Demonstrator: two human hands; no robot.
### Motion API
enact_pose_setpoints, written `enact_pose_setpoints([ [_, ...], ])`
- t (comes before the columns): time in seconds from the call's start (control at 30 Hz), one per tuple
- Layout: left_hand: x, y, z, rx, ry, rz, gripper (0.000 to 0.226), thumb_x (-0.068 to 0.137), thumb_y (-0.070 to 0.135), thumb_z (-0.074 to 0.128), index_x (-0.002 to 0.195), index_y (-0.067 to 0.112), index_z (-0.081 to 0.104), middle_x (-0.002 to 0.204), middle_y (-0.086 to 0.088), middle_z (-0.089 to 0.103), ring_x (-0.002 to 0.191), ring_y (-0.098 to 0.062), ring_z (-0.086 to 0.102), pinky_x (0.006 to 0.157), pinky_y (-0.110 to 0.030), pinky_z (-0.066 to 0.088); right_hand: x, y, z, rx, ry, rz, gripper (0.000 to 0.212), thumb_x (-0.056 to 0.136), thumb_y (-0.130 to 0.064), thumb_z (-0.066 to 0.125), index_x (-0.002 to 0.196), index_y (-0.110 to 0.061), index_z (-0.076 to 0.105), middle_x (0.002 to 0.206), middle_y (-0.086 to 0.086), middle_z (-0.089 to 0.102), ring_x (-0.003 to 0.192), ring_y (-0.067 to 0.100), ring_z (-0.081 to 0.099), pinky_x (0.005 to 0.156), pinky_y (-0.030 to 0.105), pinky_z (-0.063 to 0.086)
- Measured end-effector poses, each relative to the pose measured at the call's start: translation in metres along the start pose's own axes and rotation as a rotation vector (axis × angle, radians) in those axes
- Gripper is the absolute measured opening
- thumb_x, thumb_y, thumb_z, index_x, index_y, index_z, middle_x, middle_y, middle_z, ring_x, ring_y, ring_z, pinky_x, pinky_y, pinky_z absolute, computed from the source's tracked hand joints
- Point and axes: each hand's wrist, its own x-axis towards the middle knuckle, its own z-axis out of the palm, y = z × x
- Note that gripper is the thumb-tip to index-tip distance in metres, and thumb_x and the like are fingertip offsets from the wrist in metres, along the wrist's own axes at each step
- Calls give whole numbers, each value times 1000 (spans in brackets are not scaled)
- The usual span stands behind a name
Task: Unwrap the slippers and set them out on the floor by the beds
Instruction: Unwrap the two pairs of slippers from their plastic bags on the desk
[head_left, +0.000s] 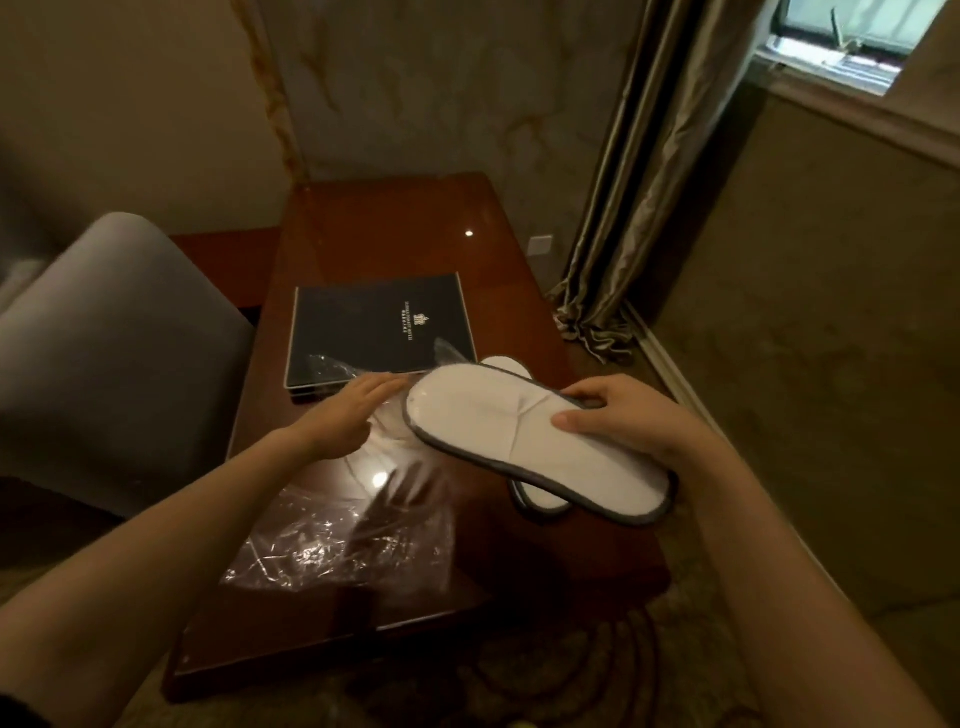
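The right hand (618, 421) grips the white slippers (519, 441), thumb on the upper face and fingers curled round the far edge; the hand is closed on them. Two slippers are held stacked: the upper one, white with a grey edging, lies flat with its length running from upper left to lower right, and a second slipper shows beneath it at both ends. The pair is held in the air above the right part of the bench (395, 228). The left hand (348, 410) is open, fingers extended and together, palm down, just left of the slippers' far end and holding nothing; whether it touches anything beneath cannot be told. Below and between the forearms a clear plastic wrapper (343, 540) lies crumpled on the bench's glossy brown surface, empty of slippers. Beyond the left hand a dark folder (379, 327) with a small light emblem lies flat on the bench, with further clear plastic across its near edge. A grey chair (114, 353) stands at the left of the bench; a curtain (644, 171) hangs to the floor at the right, below a window (852, 41).
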Motion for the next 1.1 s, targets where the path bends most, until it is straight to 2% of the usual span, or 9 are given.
enact_pose_setpoints([
  [0.17,3,3,22,-1,-83,57,83,67,-21,41,143,11,32,151,-9,31,140,-26,29,112,-32,27,-2,40,-25,322,38,114,11,82,-28,68,93,-29,66,74,-11,74,62,4,70,46,15,50],
  [0.27,-1,1,34,-28,-268,-17,80,76,-3,54,146,20,24,154,-4,24,144,-23,19,114,-30,21,9,58,-28,449,179,166,8,84,-24,67,79,-28,62,61,-13,71,52,3,67,41,14,47],
  [0.37,1,3,41,-57,-401,-148,78,86,21,60,148,30,15,157,-1,17,147,-21,7,118,-38,16,29,75,-26,501,274,224,8,86,-24,65,78,-24,63,72,-8,68,62,9,65,49,21,48],
  [0.47,12,12,32,-70,-430,-165,81,79,34,53,149,22,14,158,-3,16,148,-21,4,120,-41,12,48,91,-18,563,339,253,21,87,-21,63,104,-9,65,93,6,69,78,19,65,62,29,50],
  [0.6,40,47,26,-154,-218,-234,82,71,47,47,145,16,31,154,-5,31,143,-22,22,116,-36,18,77,109,-9,571,384,242,33,87,-19,63,116,-5,58,102,7,63,73,11,60,57,25,46],
  [0.67,61,73,34,-283,-20,-346,64,83,31,55,141,11,39,146,-10,43,134,-25,37,111,-37,29,90,117,-6,569,398,235,35,87,-19,63,119,-6,57,105,7,63,75,11,59,61,26,47],
  [0.77,94,116,51,-744,184,-639,47,85,8,57,131,4,46,128,-20,57,108,-31,58,98,-42,48,106,130,-4,562,382,252,39,88,-23,62,122,-7,56,117,10,63,92,20,61,76,34,50],
  [0.87,114,149,74,-991,183,-830,53,81,7,62,130,1,44,128,-21,53,103,-33,59,92,-40,52,117,142,0,548,362,269,41,88,-26,61,125,-7,55,120,11,62,97,22,60,78,34,50],
  [1.1,132,148,102,-748,40,-1136,65,80,31,67,131,4,39,133,-19,48,119,-36,49,100,-45,47,128,166,14,641,294,305,40,90,-23,57,127,-8,52,114,8,62,83,13,59,62,25,48],
])
